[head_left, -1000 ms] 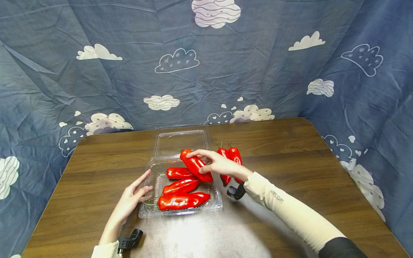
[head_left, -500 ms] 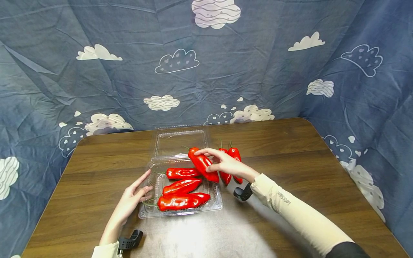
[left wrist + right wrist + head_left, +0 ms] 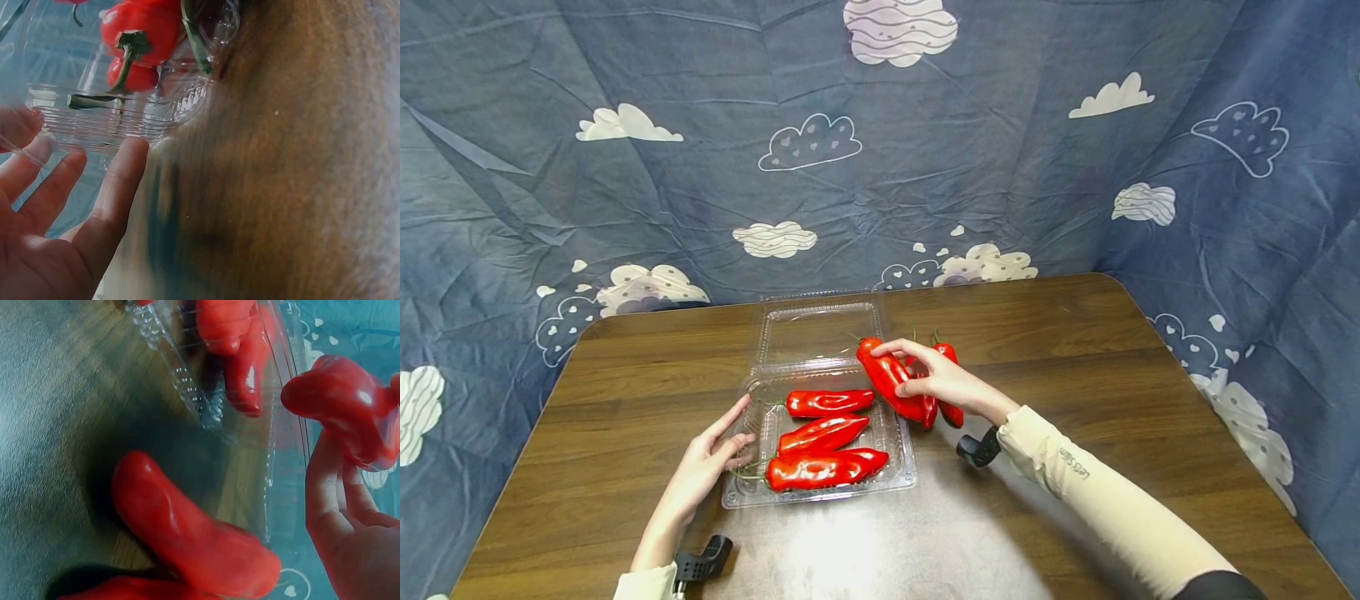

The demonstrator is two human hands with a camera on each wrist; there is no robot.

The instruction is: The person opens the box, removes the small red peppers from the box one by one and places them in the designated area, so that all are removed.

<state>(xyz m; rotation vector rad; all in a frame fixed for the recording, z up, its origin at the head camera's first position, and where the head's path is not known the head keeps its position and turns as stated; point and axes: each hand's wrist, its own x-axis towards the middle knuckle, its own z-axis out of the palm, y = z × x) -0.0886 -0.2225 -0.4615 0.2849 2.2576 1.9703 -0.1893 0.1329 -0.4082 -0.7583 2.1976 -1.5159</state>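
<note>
My right hand (image 3: 942, 377) grips a long red pepper (image 3: 887, 377) between thumb and fingers, over the right edge of a clear plastic clamshell box (image 3: 820, 497). The right wrist view shows this held pepper (image 3: 340, 403) raised, its tip pointing away from the hand. Three more red peppers lie side by side in the box, the nearest pepper (image 3: 826, 468) along the front wall. My left hand (image 3: 700, 462) rests with extended fingers at the box's left side. In the left wrist view its fingertips touch the ribbed wall (image 3: 94, 134), near green stems.
The box's lid (image 3: 820, 333) lies folded back behind its base. On the wooden table (image 3: 1075, 358), right of the box, lie two more red peppers, one pepper (image 3: 951, 414) partly behind the right hand. A blue cloud-patterned cloth (image 3: 985, 167) hangs behind the table.
My right hand has moved right with the pepper, from above the peppers in the box to the box's right edge, overlapping the peppers outside. The left hand has not moved.
</note>
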